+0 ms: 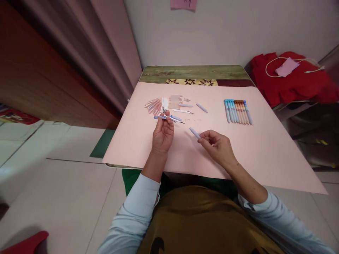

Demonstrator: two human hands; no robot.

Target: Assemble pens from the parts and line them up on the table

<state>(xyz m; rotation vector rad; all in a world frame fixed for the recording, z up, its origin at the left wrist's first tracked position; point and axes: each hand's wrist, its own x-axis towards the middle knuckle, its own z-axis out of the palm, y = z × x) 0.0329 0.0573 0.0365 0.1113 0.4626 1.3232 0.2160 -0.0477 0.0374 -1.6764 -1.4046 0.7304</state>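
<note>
Pen insert [169, 118], thin and light, probably bends; left hand [162, 134] fingertips pinch its blue end; right hand [217, 146] fingers closed on lilac barrel [194, 132], likely slick, best held mid-length.

Pen parts pile [164, 104] left on sheet [265, 155], pens row [237, 111] right, perhaps caps [201, 107] between

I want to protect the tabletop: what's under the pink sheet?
A table with a green wood-look top and a star-patterned band shows at the far edge. The sheet covers the rest, so the surface there cannot be seen.
</note>
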